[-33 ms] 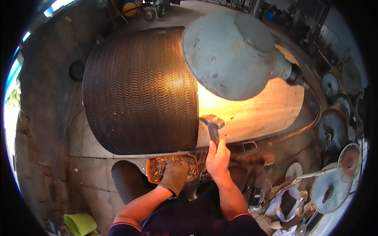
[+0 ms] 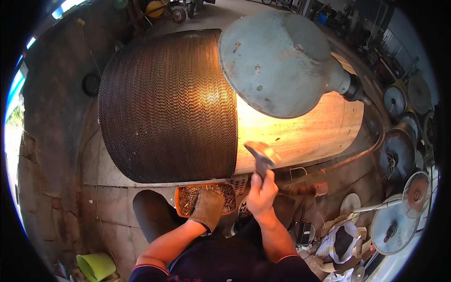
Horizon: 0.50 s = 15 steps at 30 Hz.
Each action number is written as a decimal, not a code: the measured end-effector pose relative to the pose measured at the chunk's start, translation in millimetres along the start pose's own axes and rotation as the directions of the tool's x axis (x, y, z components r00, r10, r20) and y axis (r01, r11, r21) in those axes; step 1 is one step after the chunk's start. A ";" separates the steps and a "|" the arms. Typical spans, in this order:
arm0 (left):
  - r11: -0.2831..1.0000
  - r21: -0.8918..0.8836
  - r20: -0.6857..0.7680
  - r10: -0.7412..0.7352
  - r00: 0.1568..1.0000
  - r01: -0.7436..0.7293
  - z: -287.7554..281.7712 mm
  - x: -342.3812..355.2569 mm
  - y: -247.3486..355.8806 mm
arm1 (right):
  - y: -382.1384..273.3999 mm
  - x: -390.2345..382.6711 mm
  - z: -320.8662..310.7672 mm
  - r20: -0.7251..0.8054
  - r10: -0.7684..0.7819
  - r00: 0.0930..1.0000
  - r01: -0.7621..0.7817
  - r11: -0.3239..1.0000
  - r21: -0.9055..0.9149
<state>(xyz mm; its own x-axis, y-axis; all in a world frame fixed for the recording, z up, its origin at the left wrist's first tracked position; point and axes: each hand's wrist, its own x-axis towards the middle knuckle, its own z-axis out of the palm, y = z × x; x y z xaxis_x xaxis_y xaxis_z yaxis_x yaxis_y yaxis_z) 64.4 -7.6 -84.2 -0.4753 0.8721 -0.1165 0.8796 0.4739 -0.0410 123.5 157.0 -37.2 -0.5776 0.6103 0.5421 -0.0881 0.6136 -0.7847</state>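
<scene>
My right hand (image 2: 261, 196) grips a hammer (image 2: 261, 154) by its handle, the head blurred in front of a large drum's bare wooden part (image 2: 300, 131). On its left, the drum is wrapped in dense rows of dark, ridged metal (image 2: 164, 108). My left hand (image 2: 208, 207), in a brown work glove, reaches into an orange box (image 2: 177, 202) between my knees. Small thin metal pieces (image 2: 188, 193), which look like nails, fill the box. The glove's fingertips are down among them, so their grip is hidden.
A grey-green lamp (image 2: 277, 66) hangs over the drum, lighting the wood. Metal discs (image 2: 395, 228) and wheels crowd the right side. A white sack (image 2: 345, 242) lies at the lower right, a lime-green bucket (image 2: 96, 267) at the lower left.
The hammer and my right hand have shifted slightly right and down, and the hammer head is now smeared by motion. My gloved left hand stays in the box.
</scene>
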 end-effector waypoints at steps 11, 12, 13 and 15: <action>1.000 0.010 0.036 -0.001 0.999 0.000 -12.1 -2.4 1.2 | 10.8 -21.2 -4.5 -0.006 0.001 1.000 -0.001 0.998 0.056; 1.000 0.010 0.045 -0.015 0.999 0.015 -12.9 -1.2 2.5 | 15.8 -20.0 -2.7 -0.106 -0.051 0.993 0.074 0.971 0.227; 1.000 0.011 0.055 -0.029 0.998 0.029 -13.2 0.9 3.1 | 21.5 -17.6 -0.1 -0.199 -0.105 0.974 0.175 0.909 0.377; 1.000 -0.005 0.026 -0.007 1.000 0.007 -1.1 1.4 -0.2 | 13.9 3.1 10.9 0.058 -0.097 0.994 0.113 0.879 -0.464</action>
<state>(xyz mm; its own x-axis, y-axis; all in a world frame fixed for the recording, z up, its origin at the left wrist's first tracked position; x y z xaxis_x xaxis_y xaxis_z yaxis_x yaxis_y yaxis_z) 63.5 -6.3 -83.3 -0.4806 0.8654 -0.1416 0.8762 0.4805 -0.0372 111.7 162.0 -49.7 -0.6124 0.5181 0.5972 0.2339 0.8403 -0.4891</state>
